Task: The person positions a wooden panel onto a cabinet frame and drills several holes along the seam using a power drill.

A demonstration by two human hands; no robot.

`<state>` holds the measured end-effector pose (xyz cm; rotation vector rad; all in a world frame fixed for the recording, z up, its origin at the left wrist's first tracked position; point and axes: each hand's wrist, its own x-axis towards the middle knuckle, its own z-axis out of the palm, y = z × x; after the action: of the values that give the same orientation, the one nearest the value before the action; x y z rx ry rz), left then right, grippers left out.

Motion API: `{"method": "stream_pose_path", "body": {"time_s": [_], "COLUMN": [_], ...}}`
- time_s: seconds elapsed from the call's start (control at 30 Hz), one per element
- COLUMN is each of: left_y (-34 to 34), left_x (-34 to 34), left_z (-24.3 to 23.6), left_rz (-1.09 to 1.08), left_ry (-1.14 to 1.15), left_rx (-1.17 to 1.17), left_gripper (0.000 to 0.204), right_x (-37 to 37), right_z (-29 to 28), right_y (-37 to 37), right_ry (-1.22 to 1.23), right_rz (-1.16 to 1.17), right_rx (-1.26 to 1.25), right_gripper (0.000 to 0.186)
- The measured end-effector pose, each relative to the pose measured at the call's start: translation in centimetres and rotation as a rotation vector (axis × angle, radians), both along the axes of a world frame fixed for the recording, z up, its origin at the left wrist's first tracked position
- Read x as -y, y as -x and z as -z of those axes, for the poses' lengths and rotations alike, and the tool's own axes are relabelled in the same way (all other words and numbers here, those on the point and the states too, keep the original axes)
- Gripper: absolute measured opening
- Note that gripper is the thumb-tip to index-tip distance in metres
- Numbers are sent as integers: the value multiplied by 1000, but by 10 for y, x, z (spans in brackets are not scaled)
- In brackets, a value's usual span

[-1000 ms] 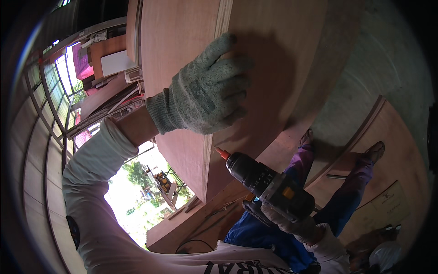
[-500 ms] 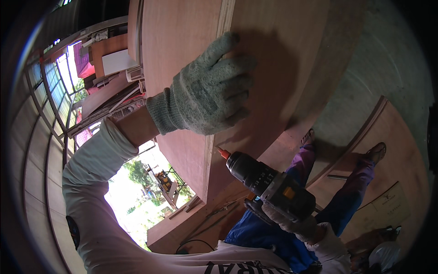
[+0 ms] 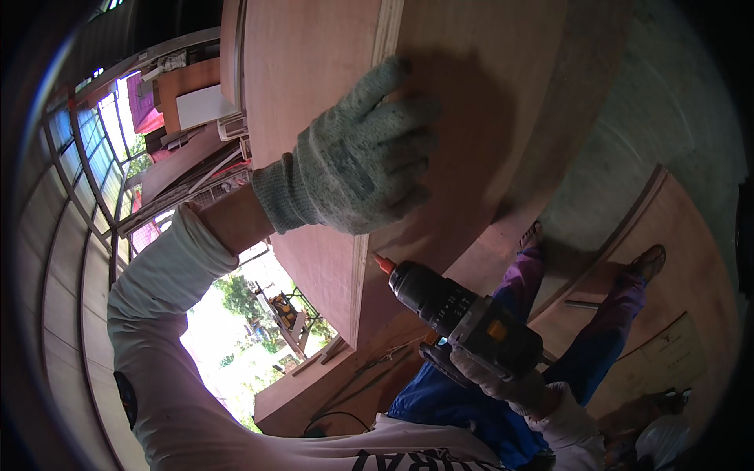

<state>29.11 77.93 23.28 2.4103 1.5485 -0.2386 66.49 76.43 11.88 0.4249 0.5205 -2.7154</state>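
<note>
My left hand point(image 3: 349, 161), in a grey knit glove, grips the layered edge point(image 3: 385, 31) of a large plywood panel point(image 3: 306, 71), fingers bent over it and casting a shadow on the darker face. The thumb is mostly hidden. My gloved right hand point(image 3: 506, 385) holds a black cordless drill point(image 3: 471, 318) with a yellow part. Its red-orange tip point(image 3: 384, 264) points up-left, just below my left hand, close beside the panel's edge; I cannot tell whether it touches the wood.
My legs point(image 3: 581, 361), in blue trousers and sandals, extend over plywood boards point(image 3: 683, 235) on the right. Grey concrete floor point(image 3: 660, 102) lies beyond. Stacked boards point(image 3: 200, 106) and a metal-framed translucent wall point(image 3: 71, 235) stand left. A cable point(image 3: 338, 412) lies near bright openings to outdoors.
My left hand and the drill have shifted very slightly. Both hands keep their hold, and the surroundings look the same.
</note>
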Motion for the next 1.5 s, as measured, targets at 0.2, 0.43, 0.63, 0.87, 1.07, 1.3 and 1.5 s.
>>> {"method": "stream_pose_path", "body": {"time_s": [0.2, 0.43, 0.63, 0.87, 1.07, 1.3, 1.5], "left_y": [2, 4, 6, 2, 6, 7, 7], "left_x": [2, 6, 9, 4, 12, 13, 11], "left_z": [2, 4, 5, -1, 7, 5, 7], "left_rz": [14, 17, 10, 19, 26, 1, 7], "left_ry": [-20, -52, -69, -54, -63, -38, -87], "left_rx": [18, 47, 71, 42, 34, 47, 60], "left_gripper": [32, 30, 28, 12, 26, 27, 25], "right_x": [-1, -3, -1, -3, -4, -4, -7], "right_z": [-6, -9, -3, -2, 0, 4, 10], "right_y": [1, 3, -2, 4, 7, 6, -1], "right_ry": [-352, -294, -855, -872, -912, -1126, -2904], "right_rz": [86, 59, 158, 169, 181, 194, 121], "right_rx": [-86, -11, -270, -307, -351, -491, -1457], "right_gripper": [47, 43, 44, 47, 50, 55, 59]}}
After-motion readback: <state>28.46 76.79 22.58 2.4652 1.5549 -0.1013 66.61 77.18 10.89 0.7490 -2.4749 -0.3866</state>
